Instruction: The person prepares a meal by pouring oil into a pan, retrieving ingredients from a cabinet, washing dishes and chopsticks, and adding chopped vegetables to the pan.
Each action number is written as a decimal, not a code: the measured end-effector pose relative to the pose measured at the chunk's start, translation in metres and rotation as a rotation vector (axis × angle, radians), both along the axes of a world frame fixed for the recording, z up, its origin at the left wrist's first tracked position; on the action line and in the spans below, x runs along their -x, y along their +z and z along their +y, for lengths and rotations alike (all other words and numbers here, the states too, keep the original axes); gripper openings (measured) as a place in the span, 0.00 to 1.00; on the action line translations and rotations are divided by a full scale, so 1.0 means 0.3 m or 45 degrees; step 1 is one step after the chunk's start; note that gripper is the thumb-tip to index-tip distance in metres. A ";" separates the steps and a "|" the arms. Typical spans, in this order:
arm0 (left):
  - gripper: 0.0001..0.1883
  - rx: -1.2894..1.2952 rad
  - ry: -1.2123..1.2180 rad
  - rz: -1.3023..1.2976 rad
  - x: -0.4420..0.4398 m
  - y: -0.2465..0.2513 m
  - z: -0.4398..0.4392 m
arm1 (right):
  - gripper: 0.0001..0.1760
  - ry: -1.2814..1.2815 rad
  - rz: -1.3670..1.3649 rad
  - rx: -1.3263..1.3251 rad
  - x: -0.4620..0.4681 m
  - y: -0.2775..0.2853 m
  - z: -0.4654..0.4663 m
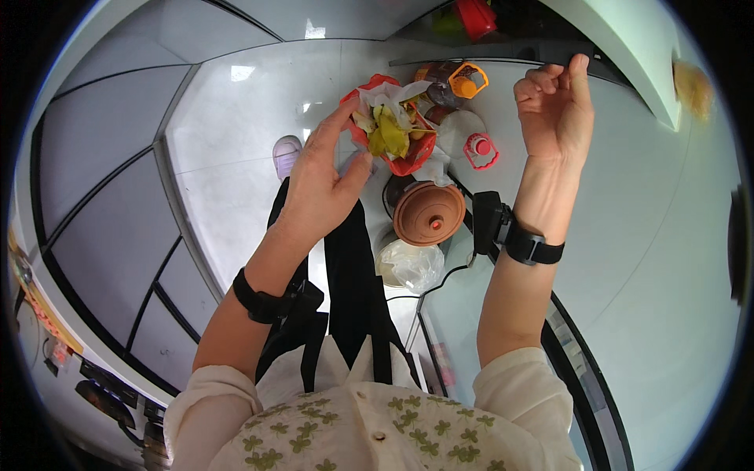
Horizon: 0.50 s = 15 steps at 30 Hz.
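Observation:
My left hand point(321, 176) is held over the left edge of a red plastic bag point(421, 156), thumb and fingers apart with nothing seen between them. Whether the fingertips touch the bag, I cannot tell. Inside the bag lie yellow-green peels point(389, 134) and other food scraps, along with a piece of white plastic film point(386, 94). To the right, my right hand point(554, 112) is raised palm up above the pale countertop point(636, 194). Its fingers curl loosely, its thumb sticks out, and no object shows in it.
Beside the bag stand a bottle with an orange handle point(465, 87) and a jug with a pink handle point(482, 150). Nearer me are a brown lidded clay pot point(429, 213) and a container with clear plastic point(415, 265). Grey cabinet doors point(112, 200) line the left.

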<state>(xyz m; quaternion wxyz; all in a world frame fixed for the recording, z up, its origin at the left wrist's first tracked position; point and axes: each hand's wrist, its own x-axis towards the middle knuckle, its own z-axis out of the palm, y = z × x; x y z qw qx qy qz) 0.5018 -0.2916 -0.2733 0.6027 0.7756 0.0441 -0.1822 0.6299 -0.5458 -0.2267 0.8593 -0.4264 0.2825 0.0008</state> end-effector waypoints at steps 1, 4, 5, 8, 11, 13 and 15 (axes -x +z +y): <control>0.33 -0.002 0.007 -0.053 0.009 -0.005 -0.002 | 0.14 0.027 -0.032 0.003 0.001 -0.001 -0.002; 0.31 -0.006 0.029 -0.040 0.049 -0.022 -0.021 | 0.13 0.028 -0.034 0.008 0.001 -0.004 -0.011; 0.31 -0.019 0.004 -0.024 0.066 -0.027 -0.025 | 0.13 0.058 -0.050 0.009 -0.001 -0.005 -0.017; 0.31 -0.058 -0.110 0.064 0.125 -0.039 -0.027 | 0.15 0.084 -0.041 0.024 -0.010 -0.011 -0.036; 0.31 -0.098 -0.142 0.051 0.195 -0.035 0.008 | 0.14 0.189 -0.083 0.013 -0.016 -0.019 -0.050; 0.31 -0.128 -0.151 0.018 0.226 -0.030 0.052 | 0.14 0.167 -0.082 0.041 -0.018 -0.023 -0.055; 0.31 -0.160 -0.157 0.027 0.255 -0.025 0.101 | 0.13 0.175 -0.082 0.032 -0.020 -0.024 -0.057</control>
